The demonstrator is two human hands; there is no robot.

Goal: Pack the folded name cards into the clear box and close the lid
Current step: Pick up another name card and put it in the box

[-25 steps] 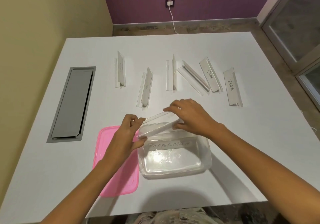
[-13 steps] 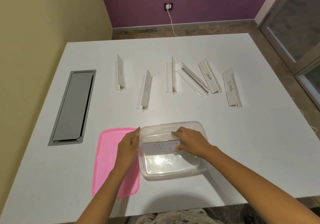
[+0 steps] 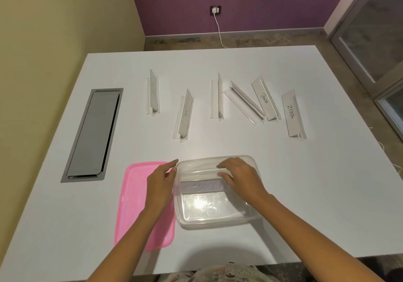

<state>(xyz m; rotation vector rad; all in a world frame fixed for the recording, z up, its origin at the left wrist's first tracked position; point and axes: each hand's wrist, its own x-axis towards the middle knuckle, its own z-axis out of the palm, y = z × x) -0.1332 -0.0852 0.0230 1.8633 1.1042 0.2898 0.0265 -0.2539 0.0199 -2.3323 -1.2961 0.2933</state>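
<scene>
The clear box [image 3: 218, 222] stands open near the table's front edge. A folded name card [image 3: 202, 186] with handwriting lies inside it, against the far wall. My right hand [image 3: 239, 177] reaches into the box, its fingers on the right end of that card. Flat against the box's left wall, my left hand [image 3: 160, 183] hovers over the pink lid [image 3: 135, 205], which lies just left of the box. Several more name cards lie in a row farther back, among them one marked PANDA [image 3: 265, 100] and one marked ZEBRA [image 3: 291, 113].
A grey cable hatch [image 3: 93, 133] is set into the white table [image 3: 327, 183] at the left. A yellow wall runs along the left side. At the back, a charger cable hangs from a socket [image 3: 215, 10] on the purple wall.
Both hands brought a card down from above the box's far rim and laid it inside. My left hand moved off the card to the box's left wall.
</scene>
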